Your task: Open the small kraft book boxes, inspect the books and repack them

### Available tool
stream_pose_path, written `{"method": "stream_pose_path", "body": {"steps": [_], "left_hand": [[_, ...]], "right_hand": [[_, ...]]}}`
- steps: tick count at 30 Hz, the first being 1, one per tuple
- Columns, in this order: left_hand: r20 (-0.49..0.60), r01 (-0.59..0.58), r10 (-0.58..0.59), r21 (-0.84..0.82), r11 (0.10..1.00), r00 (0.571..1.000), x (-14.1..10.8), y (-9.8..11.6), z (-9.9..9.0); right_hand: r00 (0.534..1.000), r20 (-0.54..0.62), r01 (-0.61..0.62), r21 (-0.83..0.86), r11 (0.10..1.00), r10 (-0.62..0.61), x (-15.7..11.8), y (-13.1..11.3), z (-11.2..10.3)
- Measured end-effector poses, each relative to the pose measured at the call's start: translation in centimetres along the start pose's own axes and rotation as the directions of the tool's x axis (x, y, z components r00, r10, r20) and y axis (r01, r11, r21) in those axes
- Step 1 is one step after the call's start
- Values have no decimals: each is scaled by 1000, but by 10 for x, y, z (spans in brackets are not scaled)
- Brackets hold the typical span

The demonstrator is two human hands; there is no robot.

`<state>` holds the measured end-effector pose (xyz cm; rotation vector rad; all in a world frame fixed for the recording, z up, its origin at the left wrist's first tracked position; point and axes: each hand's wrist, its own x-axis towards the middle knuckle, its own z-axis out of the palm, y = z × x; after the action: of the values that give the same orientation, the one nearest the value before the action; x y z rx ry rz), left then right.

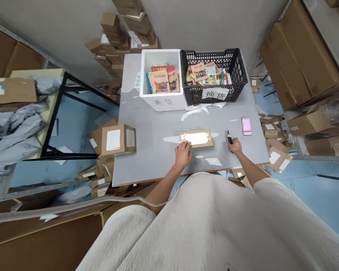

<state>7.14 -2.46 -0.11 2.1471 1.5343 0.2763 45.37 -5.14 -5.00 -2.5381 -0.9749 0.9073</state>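
Note:
A small flat cardboard package with a white label and shiny tape at its ends lies in the middle of the grey table. My left hand is closed over its near left corner, fingertips on the top. To the right, my right hand grips a black and yellow utility knife, tip pointing away from me. The knife is apart from the package. Whether its blade is out is too small to tell.
At the table's back stand a white foam box and a black plastic crate, both holding books. A larger carton sits at the left edge, a phone at the right. Paper scraps lie about. Boxes crowd the floor and shelves.

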Motion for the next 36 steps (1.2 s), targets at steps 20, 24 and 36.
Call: {"method": "stream_pose_path", "body": {"steps": [20,24,36], "left_hand": [[-150,-252,240,-70,965,959,-6,-30,34],[-150,-254,240,-81,964,959,-11,-32,33],[-135,-282,268,-96,955,954,-12,-35,26]], "right_hand": [[582,484,813,-348,467,-654,-104,-194,-18],[539,588,836,-464,294,-604,-120,-220,-4],[576,590,801,-545,246,-566,-135,-234,2]]}}
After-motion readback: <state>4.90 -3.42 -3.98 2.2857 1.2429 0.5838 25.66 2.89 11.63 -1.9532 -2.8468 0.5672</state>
